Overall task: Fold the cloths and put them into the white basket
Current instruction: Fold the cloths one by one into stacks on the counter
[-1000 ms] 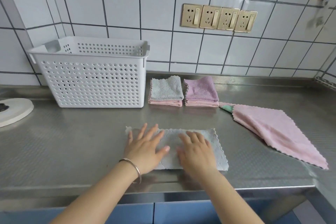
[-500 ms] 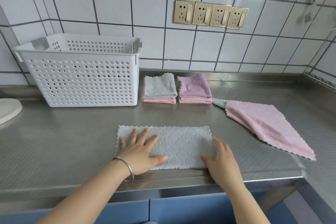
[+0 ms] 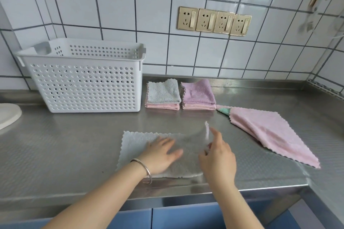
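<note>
A pale grey cloth (image 3: 134,145) lies folded in half on the steel counter in front of me. My left hand (image 3: 161,154) presses flat on its middle, fingers apart. My right hand (image 3: 216,156) pinches the cloth's right edge and lifts it leftward; that raised part is motion-blurred. The white perforated basket (image 3: 83,87) stands at the back left. Beside it sit two folded stacks: a grey cloth on a pink one (image 3: 162,93), and a purple cloth on a pink one (image 3: 197,94).
A pink cloth (image 3: 268,132) lies loosely doubled at the right, with a green corner (image 3: 224,110) poking out under it. A white round object (image 3: 7,115) sits at the far left edge. The counter's front edge runs just under my wrists. Wall sockets (image 3: 214,21) are above.
My right hand slid from the cloth's middle to its right edge, took hold of it and now lifts it toward the left. My left hand stayed pressed on the cloth.
</note>
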Demonstrator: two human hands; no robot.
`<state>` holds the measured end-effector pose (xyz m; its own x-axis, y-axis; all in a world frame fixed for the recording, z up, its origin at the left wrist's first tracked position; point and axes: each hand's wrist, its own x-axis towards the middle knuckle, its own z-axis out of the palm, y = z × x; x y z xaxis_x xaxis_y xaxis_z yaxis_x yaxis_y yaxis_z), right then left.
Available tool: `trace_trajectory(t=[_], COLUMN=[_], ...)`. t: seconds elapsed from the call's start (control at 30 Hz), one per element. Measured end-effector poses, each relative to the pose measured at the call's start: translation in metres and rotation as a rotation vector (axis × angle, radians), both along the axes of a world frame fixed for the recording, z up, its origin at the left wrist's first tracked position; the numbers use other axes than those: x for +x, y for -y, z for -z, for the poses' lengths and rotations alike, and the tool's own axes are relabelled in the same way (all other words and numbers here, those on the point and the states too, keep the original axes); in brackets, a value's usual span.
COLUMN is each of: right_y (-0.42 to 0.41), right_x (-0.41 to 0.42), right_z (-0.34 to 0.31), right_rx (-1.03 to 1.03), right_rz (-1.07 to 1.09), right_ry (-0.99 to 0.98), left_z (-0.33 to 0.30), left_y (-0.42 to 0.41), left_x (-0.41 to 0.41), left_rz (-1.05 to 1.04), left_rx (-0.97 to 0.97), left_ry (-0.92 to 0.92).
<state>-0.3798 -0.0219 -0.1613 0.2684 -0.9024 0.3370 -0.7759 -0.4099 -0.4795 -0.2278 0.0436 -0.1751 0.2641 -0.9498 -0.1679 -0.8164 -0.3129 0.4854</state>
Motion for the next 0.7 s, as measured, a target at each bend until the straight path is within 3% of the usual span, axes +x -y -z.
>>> trace_trajectory(t=[0.1,0.17,0.33,0.5,0.7], right_y=[-0.021,-0.033,-0.048,-0.037,-0.038], right_x=[0.032,0.048,0.059,0.055,0.057], right_z=[0.004,0.01,0.027,0.036,0.046], right_rx=[-0.37,-0.445,-0.445,-0.32,-0.232], right_rz=[-0.202,-0.381,-0.653,-0.623,-0.629], right_ry=[0.062,0.077,0.086,0.009,-0.112], left_z=[-0.018,-0.025,-0.019,-0.02,-0.009], left_y=[0.009,0.009,-0.002,-0.022,-0.034], left_x=[0.005,0.009,0.031,0.062,0.074], left_rz=[-0.295,-0.456,-0.589,-0.657,-0.609], left_rx=[-0.26,-0.341,-0.373,-0.405,-0.22], left_ry=[-0.647,-0.805,-0.765,-0.619,-0.349])
